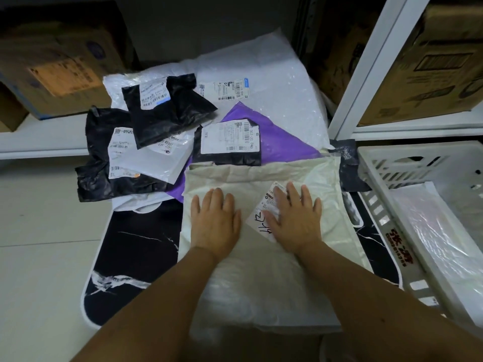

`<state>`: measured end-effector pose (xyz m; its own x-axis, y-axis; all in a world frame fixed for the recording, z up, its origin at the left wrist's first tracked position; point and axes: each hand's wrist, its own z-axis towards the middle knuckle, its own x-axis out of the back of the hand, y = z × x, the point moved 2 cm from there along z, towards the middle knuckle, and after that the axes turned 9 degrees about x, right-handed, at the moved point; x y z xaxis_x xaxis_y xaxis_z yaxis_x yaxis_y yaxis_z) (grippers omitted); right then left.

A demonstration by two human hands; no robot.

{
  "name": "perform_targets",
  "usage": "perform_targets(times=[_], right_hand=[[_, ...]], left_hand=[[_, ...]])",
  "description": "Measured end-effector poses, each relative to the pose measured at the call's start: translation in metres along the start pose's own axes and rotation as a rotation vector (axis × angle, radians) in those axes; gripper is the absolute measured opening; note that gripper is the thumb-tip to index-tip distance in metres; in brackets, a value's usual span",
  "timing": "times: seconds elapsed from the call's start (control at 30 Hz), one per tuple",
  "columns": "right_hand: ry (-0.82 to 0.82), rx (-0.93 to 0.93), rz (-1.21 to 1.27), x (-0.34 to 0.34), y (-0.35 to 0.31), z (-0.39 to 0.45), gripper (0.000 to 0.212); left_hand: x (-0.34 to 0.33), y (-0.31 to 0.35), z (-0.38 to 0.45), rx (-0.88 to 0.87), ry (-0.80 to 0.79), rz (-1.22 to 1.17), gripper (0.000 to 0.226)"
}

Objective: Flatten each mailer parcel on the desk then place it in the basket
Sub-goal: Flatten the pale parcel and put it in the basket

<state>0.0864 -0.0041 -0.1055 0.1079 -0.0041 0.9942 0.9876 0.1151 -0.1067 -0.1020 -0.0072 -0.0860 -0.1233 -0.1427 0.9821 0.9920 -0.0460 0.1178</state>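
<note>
Both hands lie flat on a big cream mailer parcel [261,257] in the middle of the worktop [130,246]. The worktop is black with white marble lines and a white edge. The left hand [214,226] presses down on the left part of the parcel, and its fingers [217,198] are straight and close together. The right hand [294,220] presses down just beside it, and its fingers [305,197] are straight and a little spread. The right hand covers part of a white shipping label [264,215] stuck on the parcel, with black handwriting on it. Neither hand is holding anything; they only push down.

Behind the cream parcel is a pile of other parcels. A purple mailer [277,137] sticks out from under it. A small black mailer [230,145] with a white label lies on the purple one. More to the left there are a black mailer [172,111] on top, a white mailer [156,158] under it, and a crinkly black mailer [96,155] at the far left. A very large white mailer [282,82] lies at the back under them all.

The white plastic basket [379,205] stands to the right, just beside the worktop. One clear shiny parcel [433,231] already lies inside it.

Brown cardboard boxes sit on white shelves, one [60,61] at the left and one [431,66] at the right
</note>
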Motion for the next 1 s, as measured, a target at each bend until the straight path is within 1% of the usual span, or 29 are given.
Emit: perform_targets(times=[0.03,0.07,0.1,0.13,0.17,0.23,0.3,0.37,0.4,0.47,0.53,0.6,0.73,0.87,0.97,1.0], right_hand=[[0.077,-0.019,0.010,0.003,-0.001,-0.001,0.068],[0.167,-0.040,0.016,0.007,-0.003,-0.003,0.065],[0.261,-0.060,0.012,0.010,-0.003,-0.003,0.060],[0.346,-0.080,0.006,0.013,-0.005,-0.003,0.053],[0.408,-0.112,0.012,0.016,-0.004,-0.003,0.048],[0.450,-0.240,0.051,0.022,-0.002,-0.005,0.045],[0.386,-0.452,0.101,0.027,0.005,-0.009,0.044],[0.263,-0.664,0.151,0.030,0.016,-0.017,0.045],[0.206,-0.740,0.177,0.031,0.022,-0.022,0.048],[0.133,-0.830,0.228,0.034,0.033,-0.030,0.052],[0.111,-0.864,0.265,0.037,0.041,-0.037,0.054],[0.111,-0.875,0.287,0.044,0.046,-0.043,0.056],[0.131,-0.860,0.353,0.054,0.054,-0.050,0.057],[0.116,-0.852,0.334,0.064,0.058,-0.060,0.047],[0.158,-0.894,0.385,0.075,0.063,-0.069,0.045],[0.159,-0.866,0.399,0.079,0.064,-0.073,0.041]], left_hand=[[0.005,-0.003,-0.001,-0.003,0.127,-0.040,0.034],[0.009,-0.007,-0.001,0.035,0.236,-0.073,0.026],[0.013,-0.011,0.000,0.125,0.302,-0.098,0.021],[0.018,-0.016,0.001,0.256,0.324,-0.126,0.019],[0.022,-0.020,0.002,0.405,0.310,-0.163,0.021],[0.030,-0.025,-0.001,0.678,0.193,-0.260,0.034],[0.033,-0.029,-0.006,0.872,0.044,-0.358,0.048],[0.031,-0.031,-0.012,0.973,-0.065,-0.442,0.055],[0.029,-0.032,-0.015,0.989,-0.101,-0.488,0.054],[0.025,-0.033,-0.017,0.987,-0.162,-0.575,0.049],[0.028,-0.033,-0.019,0.964,-0.207,-0.611,0.045],[0.032,-0.032,-0.020,0.942,-0.218,-0.600,0.044],[0.039,-0.032,-0.026,0.877,-0.146,-0.557,0.037],[0.053,-0.028,-0.036,0.800,-0.028,-0.500,0.036],[0.065,-0.024,-0.043,0.749,0.034,-0.446,0.036],[0.071,-0.023,-0.045,0.731,0.053,-0.435,0.037]])
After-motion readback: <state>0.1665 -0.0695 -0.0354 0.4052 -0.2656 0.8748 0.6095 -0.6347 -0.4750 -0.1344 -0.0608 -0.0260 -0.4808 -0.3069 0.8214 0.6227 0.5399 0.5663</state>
